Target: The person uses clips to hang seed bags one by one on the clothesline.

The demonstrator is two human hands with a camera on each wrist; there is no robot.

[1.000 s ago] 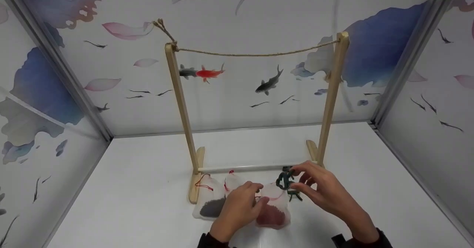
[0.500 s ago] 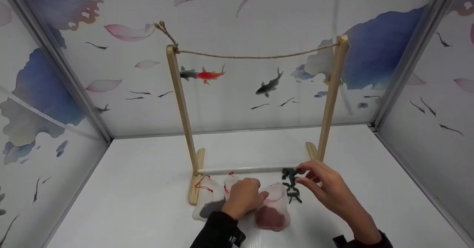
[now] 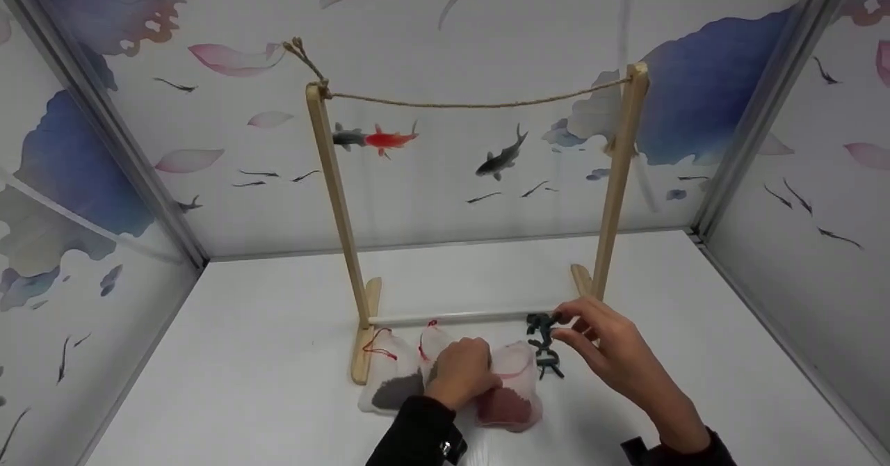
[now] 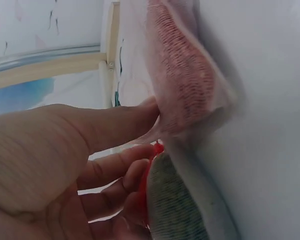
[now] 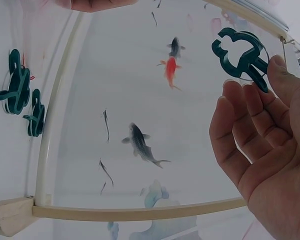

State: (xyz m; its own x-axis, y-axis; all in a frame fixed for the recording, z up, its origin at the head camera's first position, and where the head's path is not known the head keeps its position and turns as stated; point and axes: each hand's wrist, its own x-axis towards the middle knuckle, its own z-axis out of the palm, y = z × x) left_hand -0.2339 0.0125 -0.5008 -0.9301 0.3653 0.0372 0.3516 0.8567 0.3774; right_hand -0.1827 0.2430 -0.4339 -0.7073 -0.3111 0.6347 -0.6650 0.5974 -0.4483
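My right hand (image 3: 612, 344) pinches a green plastic plant clip (image 5: 240, 55) between thumb and fingers, its rounded jaws pointing away from the palm. Two more green clips (image 5: 15, 85) lie on the table just left of that hand. My left hand (image 3: 462, 372) is down among several white mesh drawstring bags. Its thumb touches the bag with reddish-brown filling (image 4: 182, 70). Curled fingers lie against the red cord of a bag with greenish filling (image 4: 175, 200); whether they grip it cannot be told. Left of the hand lies a bag with dark grey filling (image 3: 396, 391).
Behind the bags stands a wooden frame (image 3: 338, 209) with a twine line (image 3: 480, 105) strung between its two posts. A pale rod (image 3: 459, 317) joins the posts low down. Printed white panels (image 3: 445, 202) enclose the white table (image 3: 264, 355) at the back and sides.
My left hand has moved down onto the bags, its fingers curling. The right hand has drawn the held clip back slightly to the right; it still pinches it.
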